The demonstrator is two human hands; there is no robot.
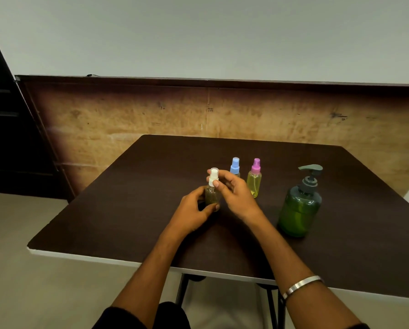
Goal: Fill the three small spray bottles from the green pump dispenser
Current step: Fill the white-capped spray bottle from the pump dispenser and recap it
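Left hand (194, 210) grips the white-capped spray bottle's (212, 191) body mid-surface; right hand (232, 188) pinches its cap. Blue-capped bottle (235, 166) and pink-capped bottle (254, 178) stand just behind, toward the far edge. Green pump dispenser (299, 205) stands upright nearer the right edge of the surface (127, 198).

Your picture is dim and soft, with a greenish-grey cast over the wall (198, 32). Light falls from above and ahead, leaving a faint sheen on the dark tabletop (151, 162) and a bright streak on your bracelet (302, 284). The green pump dispenser (299, 205) glows where light passes through it and casts a weak shadow toward you. Corners darken, most at the left edge, which goes nearly black. The wide lens bows the wooden panel (222, 115) and stretches your forearms near the bottom edge. Fine detail is smeared throughout, and the small bottles look slightly blurred.
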